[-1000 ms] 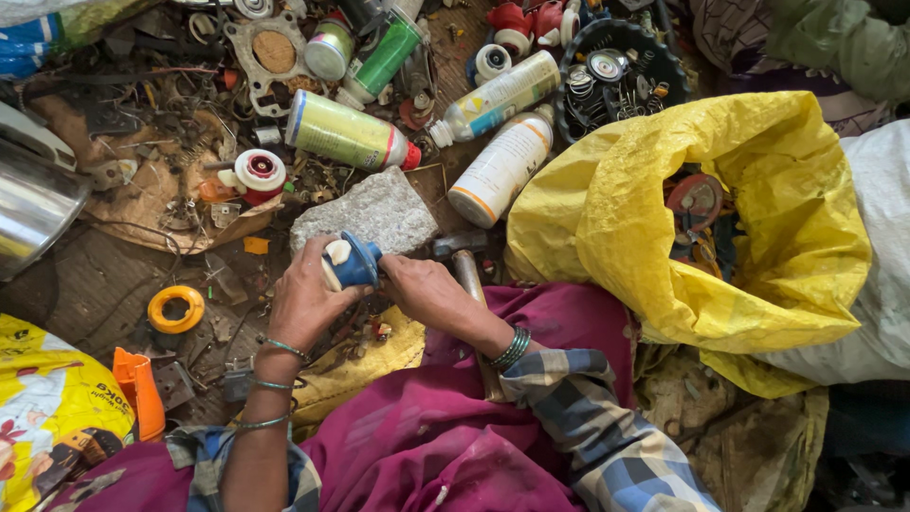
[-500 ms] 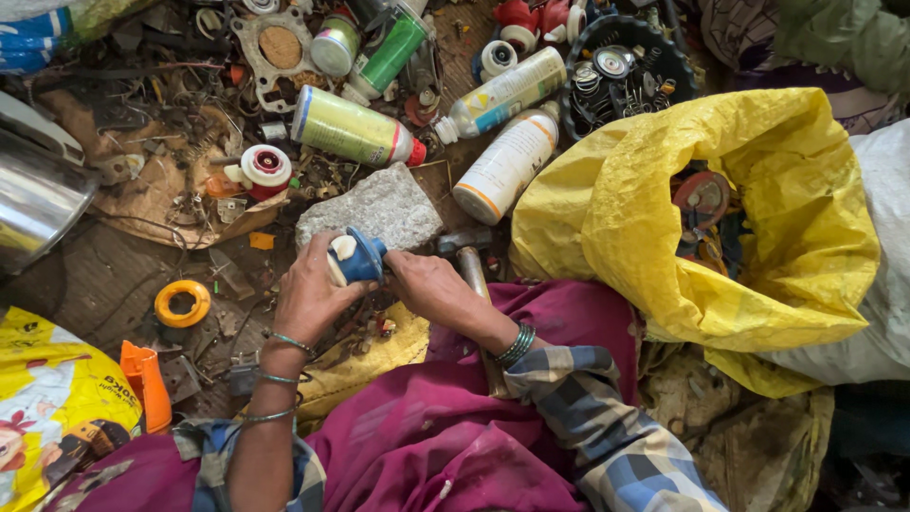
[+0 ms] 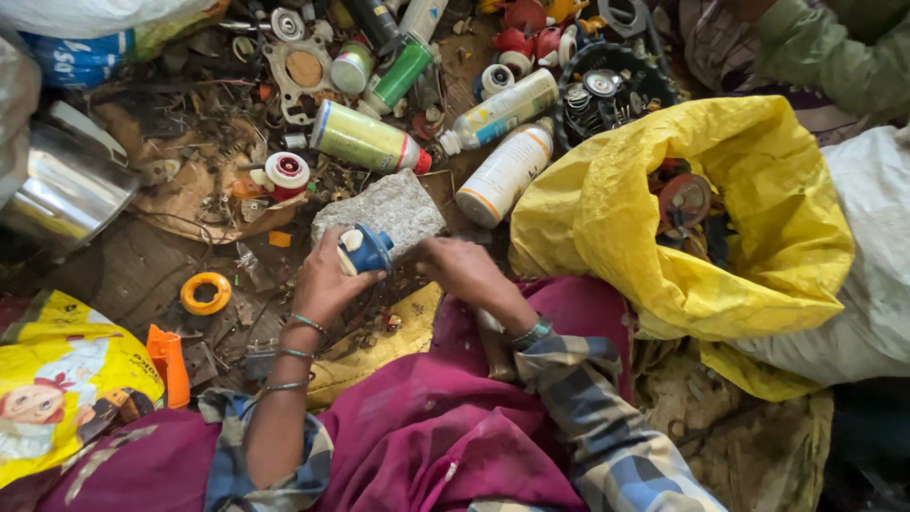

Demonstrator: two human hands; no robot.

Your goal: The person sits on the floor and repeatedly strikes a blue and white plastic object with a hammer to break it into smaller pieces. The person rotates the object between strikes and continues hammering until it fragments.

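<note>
My left hand (image 3: 327,278) grips a small blue and white cap-like part (image 3: 364,249), held against the near edge of a grey stone block (image 3: 384,208). My right hand (image 3: 462,268) is just right of it, fingers curled, its fingertips close to the blue part; whether it grips anything is unclear. A wooden handle (image 3: 494,343), seemingly of a hammer, lies under my right wrist on magenta cloth (image 3: 408,417) over my lap. Bangles circle my left wrist.
Spray cans and bottles (image 3: 365,139) (image 3: 503,173) lie beyond the stone among metal scrap. A yellow sack (image 3: 607,204) holding scrap parts stands at right. A steel vessel (image 3: 66,190), an orange tape ring (image 3: 206,293) and a printed yellow bag (image 3: 57,379) sit left. Another person's green sleeve (image 3: 834,57) is top right.
My hands and the blue part have stayed at the stone. My right hand's fingers have shifted slightly by the blue part. The view has moved a little.
</note>
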